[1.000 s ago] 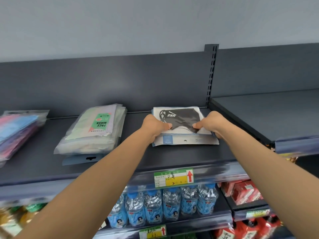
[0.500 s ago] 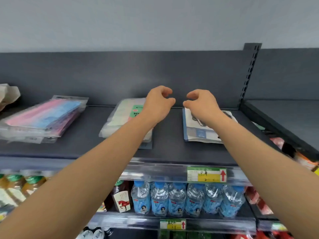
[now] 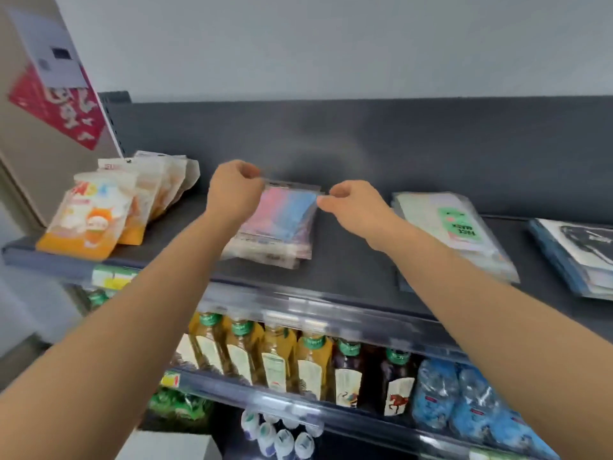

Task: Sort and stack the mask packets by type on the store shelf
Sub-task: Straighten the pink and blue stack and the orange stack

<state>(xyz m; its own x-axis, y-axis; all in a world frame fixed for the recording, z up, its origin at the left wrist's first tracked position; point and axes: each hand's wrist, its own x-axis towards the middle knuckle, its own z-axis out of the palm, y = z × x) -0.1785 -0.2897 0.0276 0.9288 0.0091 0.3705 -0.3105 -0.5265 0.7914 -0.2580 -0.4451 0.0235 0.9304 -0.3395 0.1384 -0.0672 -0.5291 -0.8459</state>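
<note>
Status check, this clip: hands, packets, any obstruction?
Left hand, right hand curled at far corners of pink-and-blue mask packet stack; grip unclear in blur. Stack lies flat on shelf. Nothing blocking it.

A shop: dark metal shelf (image 3: 348, 270) with price tags (image 3: 111, 277) on its edge, packaged masks (image 3: 275, 227) above, rows of bottled drinks (image 3: 278, 356) below.

Single head-worn wide-angle view, facing forward and slightly down onto top shelf (image 3: 348, 267), close in
</note>
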